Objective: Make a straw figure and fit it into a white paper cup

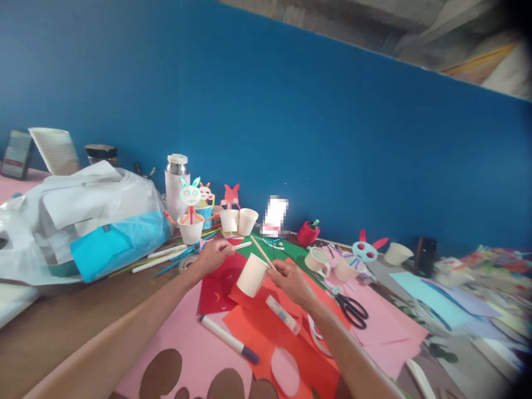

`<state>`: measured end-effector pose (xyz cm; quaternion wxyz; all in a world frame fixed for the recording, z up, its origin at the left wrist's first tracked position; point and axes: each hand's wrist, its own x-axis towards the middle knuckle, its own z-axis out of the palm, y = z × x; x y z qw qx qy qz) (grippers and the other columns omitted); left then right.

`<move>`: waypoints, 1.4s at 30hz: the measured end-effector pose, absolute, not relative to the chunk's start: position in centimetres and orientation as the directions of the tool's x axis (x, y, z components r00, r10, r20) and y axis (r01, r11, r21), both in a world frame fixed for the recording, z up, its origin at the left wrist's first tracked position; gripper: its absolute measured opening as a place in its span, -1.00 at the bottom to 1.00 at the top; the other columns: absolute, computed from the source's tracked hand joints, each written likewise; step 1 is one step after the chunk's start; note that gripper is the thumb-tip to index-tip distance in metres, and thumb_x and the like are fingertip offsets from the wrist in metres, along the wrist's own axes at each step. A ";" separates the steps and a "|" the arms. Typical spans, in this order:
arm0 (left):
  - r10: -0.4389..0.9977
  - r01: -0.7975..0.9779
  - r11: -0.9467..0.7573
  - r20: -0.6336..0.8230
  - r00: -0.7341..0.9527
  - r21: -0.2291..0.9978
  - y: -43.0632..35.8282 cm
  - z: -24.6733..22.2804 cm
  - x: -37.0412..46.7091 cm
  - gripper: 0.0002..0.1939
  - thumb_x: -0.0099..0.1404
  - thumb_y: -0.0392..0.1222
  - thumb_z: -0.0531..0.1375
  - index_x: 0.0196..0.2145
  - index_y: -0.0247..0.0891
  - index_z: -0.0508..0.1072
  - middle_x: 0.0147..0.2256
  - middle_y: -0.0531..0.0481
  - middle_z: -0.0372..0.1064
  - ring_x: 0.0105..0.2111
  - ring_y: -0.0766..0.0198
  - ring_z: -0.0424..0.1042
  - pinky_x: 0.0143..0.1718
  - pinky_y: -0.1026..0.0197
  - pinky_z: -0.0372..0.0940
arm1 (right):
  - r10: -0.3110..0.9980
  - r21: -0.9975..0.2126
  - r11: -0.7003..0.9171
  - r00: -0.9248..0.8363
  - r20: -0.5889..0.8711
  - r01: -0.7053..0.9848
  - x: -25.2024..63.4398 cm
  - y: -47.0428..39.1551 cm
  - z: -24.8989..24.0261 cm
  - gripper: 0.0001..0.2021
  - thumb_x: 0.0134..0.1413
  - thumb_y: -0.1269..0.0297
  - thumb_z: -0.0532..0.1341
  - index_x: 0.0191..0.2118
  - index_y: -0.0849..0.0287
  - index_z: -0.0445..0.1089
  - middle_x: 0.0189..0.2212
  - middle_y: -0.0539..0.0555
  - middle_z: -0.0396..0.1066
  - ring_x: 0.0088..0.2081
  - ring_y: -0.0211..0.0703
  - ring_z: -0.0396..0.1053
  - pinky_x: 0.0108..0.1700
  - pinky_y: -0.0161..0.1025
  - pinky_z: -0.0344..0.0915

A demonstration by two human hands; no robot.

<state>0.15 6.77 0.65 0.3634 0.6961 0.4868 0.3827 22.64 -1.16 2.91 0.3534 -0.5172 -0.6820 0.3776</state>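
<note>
My left hand (pixel 216 255) pinches a short white stick (pixel 243 245) above dark red paper (pixel 216 282). A thin beige stick (pixel 261 250) is held in my right hand (pixel 288 280), its tip pointing up and left. Next to my right fingertips, a white paper cup (pixel 251 275) stands tilted over red and orange paper; whether the fingers touch it is hard to tell. A glue stick (pixel 282 315) and a capped marker (pixel 228 339) lie nearer on the orange and pink sheets.
Black-handled scissors (pixel 352 311) lie at the right. Bunny-faced paper cups (pixel 190 228) stand along the blue wall, near a flask (pixel 177 185). A plastic bag of paper (pixel 100 216) fills the left. A light blue rabbit face (pixel 364 252) stands at the right.
</note>
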 end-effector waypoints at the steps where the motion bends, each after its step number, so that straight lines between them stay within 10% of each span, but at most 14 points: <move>1: 0.956 0.402 -0.263 0.181 0.231 0.877 6.8 0.7 0.1 -0.69 0.07 0.01 0.08 -0.50 -0.30 0.45 -0.57 0.02 0.38 -0.56 0.28 0.31 -0.54 0.29 0.20 | 0.972 -0.881 0.181 -0.214 0.094 0.437 22.7 -1.1 2.9 -0.73 0.04 0.09 0.08 -0.42 0.21 0.31 -0.65 -0.11 0.09 -0.60 -0.37 0.02 -0.55 -0.38 -0.03; 9: 0.941 0.389 -0.321 0.246 0.232 0.863 6.6 1.2 0.2 -0.74 0.05 -0.15 0.08 -0.38 -0.28 0.52 -0.30 -0.08 0.47 -0.29 0.17 0.40 -0.27 0.19 0.27 | 0.977 -0.881 0.184 -0.177 0.116 0.436 23.7 -0.9 3.5 -0.72 0.04 0.06 0.08 -0.41 0.21 0.30 -0.65 -0.10 0.09 -0.60 -0.37 0.00 -0.56 -0.38 -0.05; 35: 0.965 0.500 -0.263 0.234 0.122 0.825 6.3 1.6 0.0 -0.62 0.10 0.05 0.05 -0.70 -0.25 0.27 -0.72 0.10 0.19 -0.64 0.34 0.19 -0.58 0.30 0.06 | 0.977 -0.889 0.183 -0.183 0.114 0.420 23.3 -1.1 3.8 -0.72 0.03 0.07 0.09 -0.44 0.20 0.30 -0.65 -0.11 0.07 -0.60 -0.36 0.00 -0.55 -0.37 -0.04; 42: 0.893 0.298 -0.421 0.333 0.303 0.857 5.0 3.0 1.6 -0.74 0.12 -0.12 0.08 -0.25 -0.28 0.38 -0.43 0.03 0.37 -0.56 0.37 0.23 -0.52 0.32 0.15 | 0.960 -0.819 0.262 -0.223 0.169 0.511 22.5 -2.0 4.1 -0.77 0.08 0.14 0.06 -0.44 0.19 0.30 -0.64 -0.10 0.07 -0.58 -0.34 0.02 -0.54 -0.37 -0.04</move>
